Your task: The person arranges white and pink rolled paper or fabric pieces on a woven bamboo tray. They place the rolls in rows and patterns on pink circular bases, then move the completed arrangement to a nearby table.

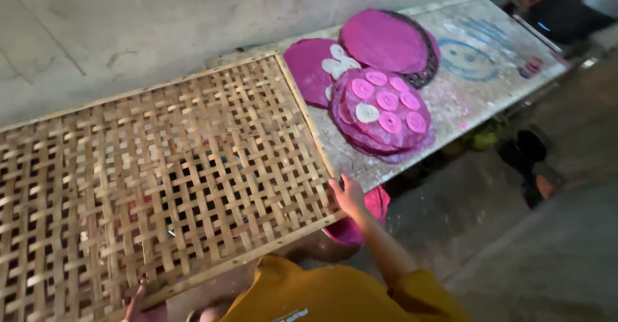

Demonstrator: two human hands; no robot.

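A woven bamboo drying rack (161, 174), lying on a long speckled table (463, 96), is gripped at its near right corner by the right hand (349, 196), fingers curled over the frame, and at its near left edge by the left hand (136, 304), whose grip is mostly hidden; the rack appears to be in the course of being positioned, and both edges would need to be moved evenly. Nothing is carried on the rack, while magenta discs (385, 40) and a stack topped with small pink and white rounds (385, 106) lie just beyond it.
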